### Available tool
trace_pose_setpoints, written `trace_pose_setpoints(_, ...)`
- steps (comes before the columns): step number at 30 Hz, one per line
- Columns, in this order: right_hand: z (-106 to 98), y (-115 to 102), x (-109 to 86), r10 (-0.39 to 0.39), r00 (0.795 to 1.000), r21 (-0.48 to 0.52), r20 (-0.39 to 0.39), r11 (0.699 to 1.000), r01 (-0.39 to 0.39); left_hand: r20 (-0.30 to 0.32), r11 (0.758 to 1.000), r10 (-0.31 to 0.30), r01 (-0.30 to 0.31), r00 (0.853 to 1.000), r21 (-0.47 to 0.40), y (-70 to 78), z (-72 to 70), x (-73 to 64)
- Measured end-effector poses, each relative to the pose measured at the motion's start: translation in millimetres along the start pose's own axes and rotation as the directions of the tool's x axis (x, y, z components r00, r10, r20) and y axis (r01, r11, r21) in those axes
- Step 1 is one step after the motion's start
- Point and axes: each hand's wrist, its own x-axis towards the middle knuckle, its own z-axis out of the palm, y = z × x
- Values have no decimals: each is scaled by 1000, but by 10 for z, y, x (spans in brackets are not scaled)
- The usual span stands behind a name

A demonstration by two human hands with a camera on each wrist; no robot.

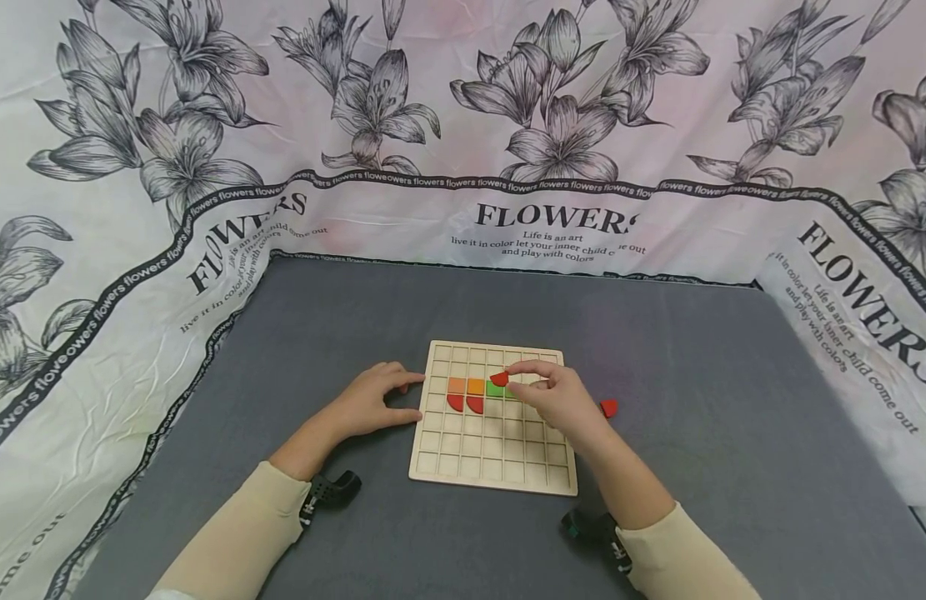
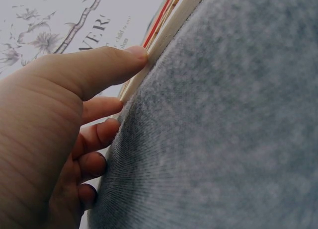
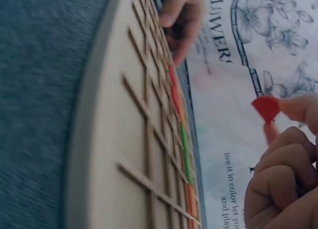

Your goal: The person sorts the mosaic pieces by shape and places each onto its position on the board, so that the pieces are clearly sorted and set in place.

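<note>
A wooden grid board [image 1: 493,469] lies on the grey table. My right hand [image 1: 558,402] pinches a red quarter-circle tile [image 3: 267,108] between thumb and index finger, above the board's middle. Beneath it a green square tile [image 1: 495,390] shows in part. To the left of that sit an orange tile [image 1: 475,387] and a paler orange tile [image 1: 457,386]. Two red quarter-circle tiles, a left one [image 1: 454,403] and a right one [image 1: 474,405], fill cells just below. The thumb and index finger of my left hand [image 1: 367,402] touch the board's left edge.
Another red tile [image 1: 608,408] lies on the table [image 1: 703,400], right of the board and beside my right wrist. A white flower-printed cloth [image 1: 402,217] rises behind the table and along its sides. Dark camera mounts [image 1: 335,490] hang under both wrists.
</note>
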Motion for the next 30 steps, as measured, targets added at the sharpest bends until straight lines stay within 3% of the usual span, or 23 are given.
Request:
trace_pose_setpoints(4,80,53,22,89,996,-89,-20,992,-91,1,1000,0,0,1000,4,11,-9,-2)
trace_pose_setpoints(10,184,144,63,131,990,-232,-51,963,-140,4,1000,-8,8,1000,3,17,-9,1)
trace_pose_setpoints(16,237,172,60,92,992,-339,-90,933,-118,2,1000,-5,5,1000,2,18,-10,1)
trace_pose_setpoints(30,258,178,26,1,995,-452,-104,891,-48,-2,1000,3,-3,1000,0,39,-23,1)
